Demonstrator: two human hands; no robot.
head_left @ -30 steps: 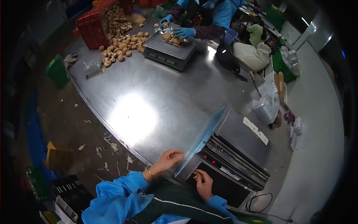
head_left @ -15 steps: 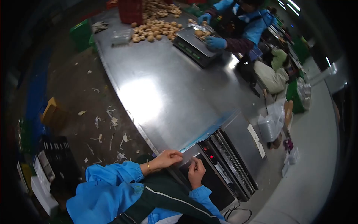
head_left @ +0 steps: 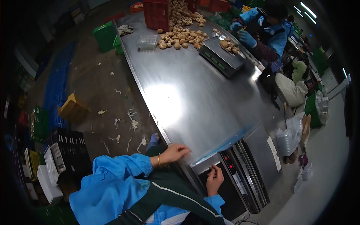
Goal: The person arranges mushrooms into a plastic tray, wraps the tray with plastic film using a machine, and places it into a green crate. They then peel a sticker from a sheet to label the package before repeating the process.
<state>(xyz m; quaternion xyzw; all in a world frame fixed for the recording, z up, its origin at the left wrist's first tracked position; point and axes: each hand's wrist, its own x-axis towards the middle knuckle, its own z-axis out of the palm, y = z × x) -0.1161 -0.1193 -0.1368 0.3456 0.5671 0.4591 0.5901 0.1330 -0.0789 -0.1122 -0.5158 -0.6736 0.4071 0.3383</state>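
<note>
Head view of a packing station. The left hand point(head_left: 174, 153) rests on the near edge of the steel desk point(head_left: 195, 101), its fingers loosely spread and flat, holding nothing. The right hand point(head_left: 214, 179) lies on the dark front plate point(head_left: 227, 193) of the sealing machine point(head_left: 258, 148), which stands at the near right end of the desk. Its fingers are bunched together with the tips at the plate's far edge, just beside a pale strip point(head_left: 204, 171); whether they pinch anything there is too small to tell. A blue film edge point(head_left: 225, 144) runs along the machine's left side, between the two hands and the open desk. At the far end a co-worker's gloved hand point(head_left: 247, 37) works over a scale point(head_left: 221, 58) loaded with mushrooms point(head_left: 180, 35), which spill from a red crate point(head_left: 157, 13). An empty clear tray point(head_left: 147, 40) sits left of the heap. The step in hand appears to be attending to the machine's plate. No filled tray lies near it, so a next move would likely call for one brought from the far end.
</note>
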